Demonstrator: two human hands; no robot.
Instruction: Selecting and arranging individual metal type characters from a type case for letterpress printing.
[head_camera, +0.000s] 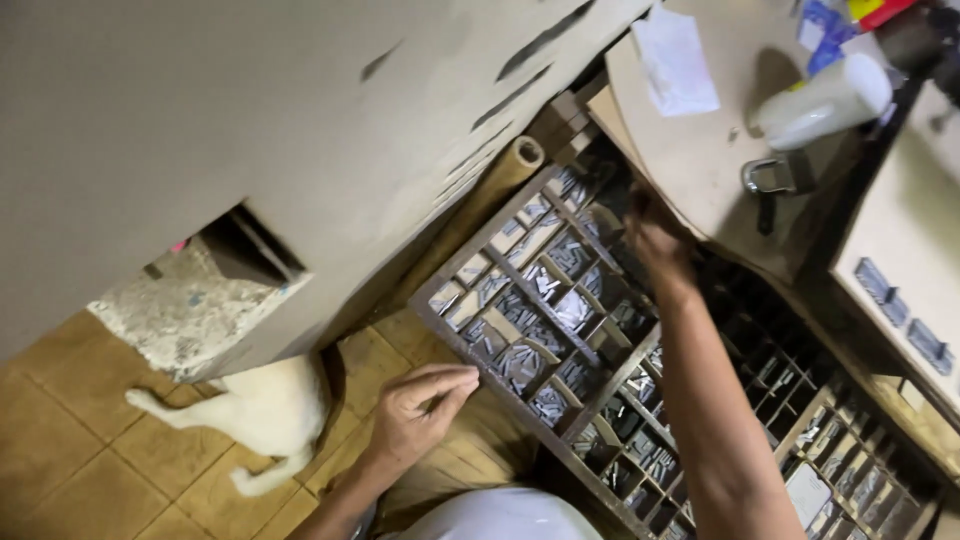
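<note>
the right hand (655, 240) reaches into the far end of the wooden type tray (470, 345), its fingers hidden in shadow under the table edge (700, 225); grip state cannot be determined. the left hand (420, 405) hovers just beside the tray's near rim, fingers curled together and thumb meeting the fingertips; whether it holds a piece is not discernible. small metal type pieces (572, 312) fill the compartments. a cardboard sheet (300, 130) covers the upper left. a white animal (265, 410), partly hidden beneath it, lies on the tiled floor. a padlock (768, 176) and white bottle (825, 100) rest on the table.
</note>
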